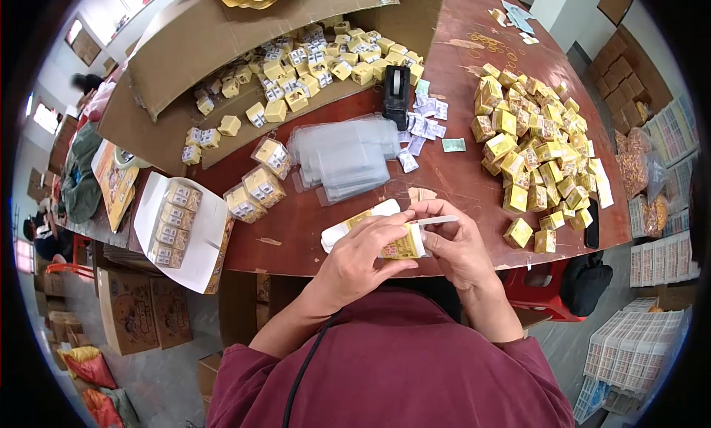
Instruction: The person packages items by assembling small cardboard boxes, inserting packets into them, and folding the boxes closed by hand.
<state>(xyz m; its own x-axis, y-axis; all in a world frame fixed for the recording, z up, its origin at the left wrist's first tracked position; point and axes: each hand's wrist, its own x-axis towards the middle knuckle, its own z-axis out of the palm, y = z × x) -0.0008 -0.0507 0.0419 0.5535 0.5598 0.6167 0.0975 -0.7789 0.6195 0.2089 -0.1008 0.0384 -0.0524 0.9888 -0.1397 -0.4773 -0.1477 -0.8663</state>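
Near the table's front edge, my left hand [361, 259] is closed round a small yellow box [404, 244]. My right hand [458, 249] pinches the white flap at the right end of that same box. Under and behind my left hand lies a flat white and yellow carton [348, 226]. Clear plastic sheets [344, 155] are stacked just beyond my hands. A black tape dispenser [396, 95] stands behind them, with small purple and green packets [424, 124] beside it. To the left are wrapped groups of small boxes [255, 191].
Small yellow boxes [537, 146] are heaped on the right of the red table [437, 178]. A large cardboard box [185, 65] on its side holds more small boxes. An open white carton [181, 232] with a row of boxes is at the left. A red stool [537, 289] stands below the table's right edge.
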